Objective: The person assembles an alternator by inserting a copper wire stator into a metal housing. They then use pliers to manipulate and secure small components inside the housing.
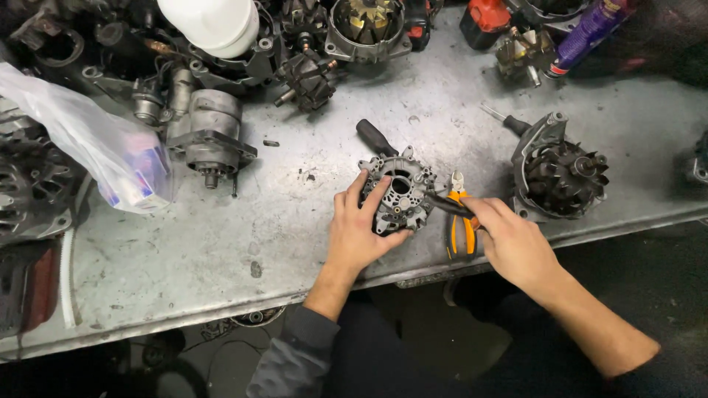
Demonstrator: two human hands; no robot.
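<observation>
My left hand (359, 228) grips a grey cast alternator end housing (400, 193) near the front edge of the metal bench, fingers over its left side and thumb under it. My right hand (510, 242) holds a thin dark tool (446, 204) whose tip touches the housing's right side. Orange-handled pliers (461, 225) lie on the bench just under that tool, between my two hands. A black-handled screwdriver (375, 137) lies behind the housing.
An alternator half with a dark rotor (559, 175) sits at the right. Behind it stand a starter motor (207, 136), a rotor (307, 76), a stator housing (366, 26), a white tub (212, 23), a spray can (586, 33). A plastic bag (96, 144) lies left.
</observation>
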